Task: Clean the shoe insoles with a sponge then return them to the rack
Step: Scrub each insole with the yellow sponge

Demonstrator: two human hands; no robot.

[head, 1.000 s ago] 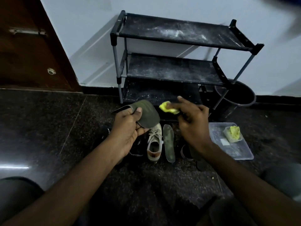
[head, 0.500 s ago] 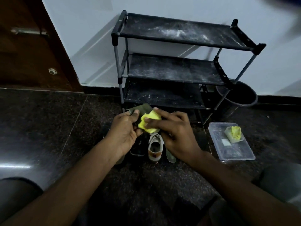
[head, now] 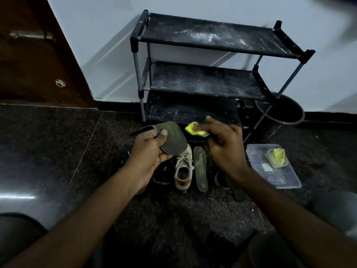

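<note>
insole [head: 173,141]: olive green, we'd say
sponge [head: 194,129]: bright yellow
rack [head: 212,38]: black, whitish dusty streaks
shoe [head: 182,172]: off-white, tan heel patch
floor [head: 58,151]: dark, speckled
door [head: 38,64]: brown

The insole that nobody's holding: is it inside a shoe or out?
Out. The loose insole lies flat on the floor beside the beige shoe, not inside it; the left hand grips the other insole.

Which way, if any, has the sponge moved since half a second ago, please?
Yes: the sponge moved rightward, from above the beige shoe toward the rack.
</note>
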